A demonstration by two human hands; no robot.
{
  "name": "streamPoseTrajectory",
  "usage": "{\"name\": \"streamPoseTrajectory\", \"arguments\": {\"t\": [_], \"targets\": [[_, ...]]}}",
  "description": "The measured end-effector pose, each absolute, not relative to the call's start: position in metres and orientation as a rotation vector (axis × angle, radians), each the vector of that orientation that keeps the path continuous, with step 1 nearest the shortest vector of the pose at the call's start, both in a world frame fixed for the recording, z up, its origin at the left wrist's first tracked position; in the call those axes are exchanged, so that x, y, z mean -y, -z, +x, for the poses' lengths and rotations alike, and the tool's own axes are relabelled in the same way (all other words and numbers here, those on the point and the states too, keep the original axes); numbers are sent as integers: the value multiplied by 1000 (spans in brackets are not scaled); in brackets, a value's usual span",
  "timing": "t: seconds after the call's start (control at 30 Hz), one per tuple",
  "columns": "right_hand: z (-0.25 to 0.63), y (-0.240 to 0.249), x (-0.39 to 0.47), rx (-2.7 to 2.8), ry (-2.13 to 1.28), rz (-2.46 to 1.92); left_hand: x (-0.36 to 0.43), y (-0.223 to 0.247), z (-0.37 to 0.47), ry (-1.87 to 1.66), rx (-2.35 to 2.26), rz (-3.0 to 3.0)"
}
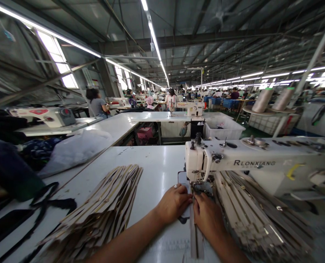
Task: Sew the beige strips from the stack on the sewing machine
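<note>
A long beige zipper strip (196, 241) runs up the table to the needle area of a white sewing machine (250, 160). My left hand (175, 202) is closed at the strip's left edge, fingertips curled in just before the presser foot (196, 184). On the other side, my right hand (207, 213) pinches the strip, its fingers close to the left ones. Both hands press near the tabletop. A fanned stack of beige zipper strips (104, 208) lies to my left. Another pile of zipper strips (247, 208) rests right of my right hand, partly under the machine arm.
Black straps (42, 208) and a white plastic bag (77, 149) lie at the left. Thread cones (262, 100) stand at the right. Beyond the table are a white bin (224, 128), another sewing machine (191, 108) and a seated person (96, 104).
</note>
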State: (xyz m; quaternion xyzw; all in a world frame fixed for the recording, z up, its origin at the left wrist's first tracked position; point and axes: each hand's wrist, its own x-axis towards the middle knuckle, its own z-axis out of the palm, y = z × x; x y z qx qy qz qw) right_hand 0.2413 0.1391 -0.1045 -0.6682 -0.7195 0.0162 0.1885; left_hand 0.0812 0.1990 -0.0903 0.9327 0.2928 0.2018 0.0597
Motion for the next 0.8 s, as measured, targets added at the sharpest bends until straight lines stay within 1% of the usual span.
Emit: {"name": "streamPoseTrajectory", "arguments": {"t": [0.1,0.23,0.33,0.5,0.57,0.63,0.73,0.8], "targets": [[239,102,-137,2031,-72,-1846,-195,87,82,-559,-942,2831],[234,101,-132,2116,-197,-1633,-181,73,78,-323,-1175,2735],[234,106,-131,2099,-249,-1572,-165,60,77,-185,-1307,2599],[244,123,-137,1977,-228,-1501,-137,51,93,-122,-1329,2520],[247,130,-138,1945,-209,-1454,-128,58,100,-185,-1297,2500],[250,134,-138,1934,-196,-1417,-122,69,103,-325,-1313,2397],[251,138,-139,1937,-164,-1378,-119,80,93,-653,-1378,2122],[252,140,-140,1940,-127,-1365,-122,74,77,-878,-1418,1962]]}}
